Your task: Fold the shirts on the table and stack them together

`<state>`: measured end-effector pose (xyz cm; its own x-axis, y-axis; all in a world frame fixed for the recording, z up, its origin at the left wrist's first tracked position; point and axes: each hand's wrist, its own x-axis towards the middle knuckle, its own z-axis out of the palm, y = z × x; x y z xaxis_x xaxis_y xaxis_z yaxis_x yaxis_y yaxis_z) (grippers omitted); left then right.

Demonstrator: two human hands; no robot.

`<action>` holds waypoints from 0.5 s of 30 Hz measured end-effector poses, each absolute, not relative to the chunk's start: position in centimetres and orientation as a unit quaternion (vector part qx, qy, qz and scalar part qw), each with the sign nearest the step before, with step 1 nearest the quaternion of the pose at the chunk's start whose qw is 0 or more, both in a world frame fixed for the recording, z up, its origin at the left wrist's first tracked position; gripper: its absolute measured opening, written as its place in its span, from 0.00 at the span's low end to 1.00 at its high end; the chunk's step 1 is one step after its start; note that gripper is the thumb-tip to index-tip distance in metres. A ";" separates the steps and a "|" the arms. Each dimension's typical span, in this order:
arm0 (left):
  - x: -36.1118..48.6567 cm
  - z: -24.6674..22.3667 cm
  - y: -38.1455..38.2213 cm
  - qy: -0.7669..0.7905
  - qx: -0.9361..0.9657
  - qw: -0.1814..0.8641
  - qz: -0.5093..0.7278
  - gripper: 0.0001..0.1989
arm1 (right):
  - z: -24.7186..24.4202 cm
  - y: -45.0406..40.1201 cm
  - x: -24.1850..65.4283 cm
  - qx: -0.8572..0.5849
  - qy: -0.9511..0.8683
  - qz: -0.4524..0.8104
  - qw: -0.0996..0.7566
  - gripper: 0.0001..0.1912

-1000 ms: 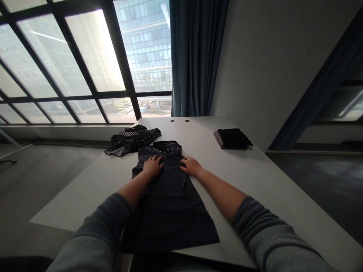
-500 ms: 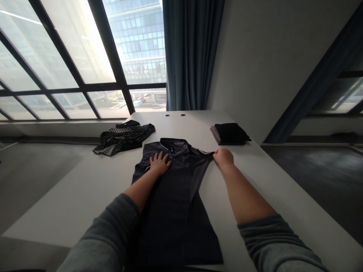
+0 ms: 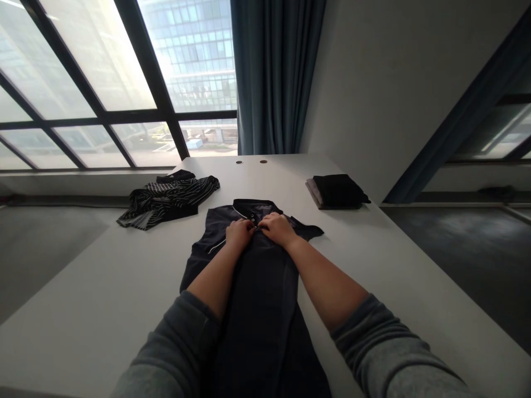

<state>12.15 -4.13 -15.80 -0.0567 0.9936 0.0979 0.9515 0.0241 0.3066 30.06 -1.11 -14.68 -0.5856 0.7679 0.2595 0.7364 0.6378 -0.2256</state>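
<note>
A dark shirt [image 3: 261,293] lies spread on the white table, its collar toward the far end and its right sleeve sticking out to the side. At the button placket just below the collar, my left hand [image 3: 239,232] pinches the fabric with closed fingers. My right hand [image 3: 277,227] is beside it, fingers closed on the other side of the placket. The two hands nearly touch. White piping shows on the shirt to the left of my left hand.
A crumpled black-and-white striped garment [image 3: 168,200] lies at the far left of the white table [image 3: 103,309]. Folded dark clothes [image 3: 337,191] are stacked at the far right. Two round holes are near the table's far edge, before a blue curtain [image 3: 276,77].
My right hand has let go of the right sleeve and moved left to the placket. My left hand, flat and spread before, has closed on the fabric there. The view has shifted slightly.
</note>
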 end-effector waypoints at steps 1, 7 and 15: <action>12.1 -16.0 -4.0 0.708 0.687 0.069 0.149 0.12 | -14.8 -0.9 30.1 -0.423 -0.890 0.045 0.165 0.11; 12.1 -16.4 -3.3 0.700 0.694 0.067 0.156 0.10 | -15.0 0.6 30.5 -0.399 -0.902 0.076 0.148 0.14; 11.9 -16.4 -3.4 0.666 0.725 0.069 0.162 0.11 | -16.1 1.1 31.0 -0.404 -0.877 0.142 0.219 0.12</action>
<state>11.94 -3.44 -16.36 0.0598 0.9881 0.1418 0.9432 -0.1024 0.3160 31.00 1.05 -16.14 -0.5786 0.7701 0.2688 0.6459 0.6338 -0.4255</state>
